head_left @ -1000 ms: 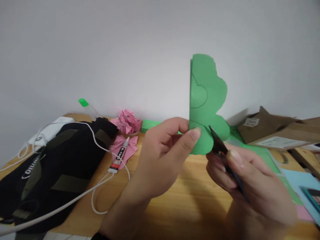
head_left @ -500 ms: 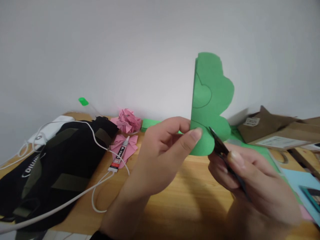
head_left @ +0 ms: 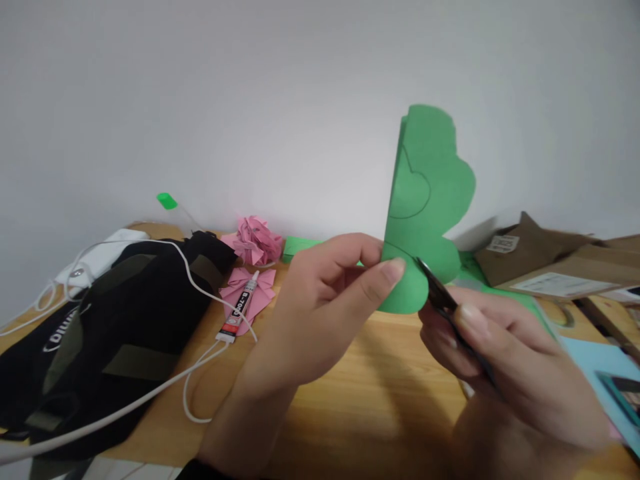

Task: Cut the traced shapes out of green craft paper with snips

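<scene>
Folded green paper (head_left: 435, 193) with a scalloped right edge and pencil-like curved lines is held upright above the wooden table (head_left: 350, 413). My left hand (head_left: 330, 300) pinches its lower left part between thumb and fingers. In my right hand (head_left: 510, 360) is a dark cutting tool, apparently scissors (head_left: 440, 297), whose blade lies at the paper's lower part, along a cut beside the bottom lobe. The far side of the blades is hidden behind the paper.
On the left lie a black bag (head_left: 140, 333), white cables, a glue tube (head_left: 237, 313) and pink folded-paper flowers (head_left: 255, 240). Brown cardboard packaging (head_left: 540, 257), green sheets and light blue paper (head_left: 595, 363) are on the right.
The upper part of the green paper has tilted to the right. The blade tip has shifted slightly left, further into the paper. My left hand has barely moved.
</scene>
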Demonstrator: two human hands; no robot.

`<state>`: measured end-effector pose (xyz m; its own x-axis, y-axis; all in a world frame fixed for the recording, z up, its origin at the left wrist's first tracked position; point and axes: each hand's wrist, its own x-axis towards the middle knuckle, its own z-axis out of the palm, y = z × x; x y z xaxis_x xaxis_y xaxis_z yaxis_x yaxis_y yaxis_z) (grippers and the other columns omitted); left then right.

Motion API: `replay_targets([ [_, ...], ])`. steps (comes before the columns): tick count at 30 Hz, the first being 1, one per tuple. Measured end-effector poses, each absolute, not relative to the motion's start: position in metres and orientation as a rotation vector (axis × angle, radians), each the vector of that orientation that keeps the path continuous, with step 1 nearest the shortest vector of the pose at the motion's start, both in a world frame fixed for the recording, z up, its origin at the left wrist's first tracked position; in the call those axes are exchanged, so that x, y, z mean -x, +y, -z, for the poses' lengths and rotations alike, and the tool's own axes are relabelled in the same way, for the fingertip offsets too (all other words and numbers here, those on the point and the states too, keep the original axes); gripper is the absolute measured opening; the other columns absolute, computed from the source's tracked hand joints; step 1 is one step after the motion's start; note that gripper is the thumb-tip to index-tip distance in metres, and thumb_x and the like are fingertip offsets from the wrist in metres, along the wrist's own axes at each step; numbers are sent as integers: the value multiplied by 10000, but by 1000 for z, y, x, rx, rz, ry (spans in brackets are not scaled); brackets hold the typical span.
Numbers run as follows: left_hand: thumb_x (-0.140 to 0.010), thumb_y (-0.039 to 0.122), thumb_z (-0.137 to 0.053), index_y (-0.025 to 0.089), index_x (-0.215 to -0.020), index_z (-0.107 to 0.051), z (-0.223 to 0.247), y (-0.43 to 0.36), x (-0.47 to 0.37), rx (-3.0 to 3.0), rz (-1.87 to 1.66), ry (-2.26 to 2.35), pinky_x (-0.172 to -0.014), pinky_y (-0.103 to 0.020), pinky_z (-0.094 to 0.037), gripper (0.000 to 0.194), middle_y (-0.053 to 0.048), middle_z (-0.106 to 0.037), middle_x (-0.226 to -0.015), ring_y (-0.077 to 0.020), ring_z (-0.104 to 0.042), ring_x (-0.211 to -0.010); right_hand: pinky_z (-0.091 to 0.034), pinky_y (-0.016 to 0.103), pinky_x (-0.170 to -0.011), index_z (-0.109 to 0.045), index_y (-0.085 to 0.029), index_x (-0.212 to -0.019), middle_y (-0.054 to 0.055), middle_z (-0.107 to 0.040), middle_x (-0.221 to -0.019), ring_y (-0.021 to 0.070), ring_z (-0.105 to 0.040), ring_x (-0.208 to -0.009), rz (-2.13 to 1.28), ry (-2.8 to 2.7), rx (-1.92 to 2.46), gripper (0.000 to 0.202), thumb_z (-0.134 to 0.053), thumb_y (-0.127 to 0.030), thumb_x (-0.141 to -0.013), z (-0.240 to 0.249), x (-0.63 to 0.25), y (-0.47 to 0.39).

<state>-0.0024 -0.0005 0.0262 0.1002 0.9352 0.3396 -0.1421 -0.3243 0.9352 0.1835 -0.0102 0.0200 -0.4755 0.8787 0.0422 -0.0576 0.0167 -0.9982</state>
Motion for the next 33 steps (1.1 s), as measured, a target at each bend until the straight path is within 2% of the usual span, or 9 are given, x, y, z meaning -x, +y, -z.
replay_targets([
  [5,-900,294,-623,185,-662,-590,-26,-2,3,-1420,-1391,854,-568,-264,-444,264,-8,-577,-651,-127,-514,-624,-154,261,-392,-422,-207,-615,-62,-290,-518,88,-195,-459,-1550,-1564,876,500,-536,-532,-978,-21,-186,-8],
  [14,-882,309,-650,189,-611,-530,-28,0,9,-1486,-1325,883,-532,-286,-352,320,-3,-564,-611,-126,-463,-580,-175,265,-391,-396,-212,-591,-55,-308,-501,91,-218,-454,-1553,-1618,898,525,-536,-546,-971,-26,-186,-6],
  [22,-900,278,-623,180,-641,-545,-28,-1,10,-1497,-1274,871,-547,-277,-356,288,-3,-584,-641,-122,-488,-607,-172,256,-398,-399,-202,-596,-56,-310,-506,85,-221,-460,-1580,-1602,880,529,-541,-548,-970,-24,-188,-7],
  [29,-893,269,-639,183,-642,-531,-28,0,10,-1499,-1286,872,-534,-268,-338,286,13,-534,-618,-110,-443,-588,-163,237,-395,-398,-197,-609,-63,-283,-516,78,-206,-461,-1548,-1585,824,504,-524,-493,-997,-21,-184,-7],
  [33,-880,259,-657,183,-639,-525,-27,0,9,-1489,-1295,859,-531,-268,-334,285,18,-521,-616,-108,-436,-588,-175,244,-395,-409,-199,-596,-56,-309,-512,84,-226,-461,-1525,-1606,857,520,-535,-526,-982,-21,-185,-6],
])
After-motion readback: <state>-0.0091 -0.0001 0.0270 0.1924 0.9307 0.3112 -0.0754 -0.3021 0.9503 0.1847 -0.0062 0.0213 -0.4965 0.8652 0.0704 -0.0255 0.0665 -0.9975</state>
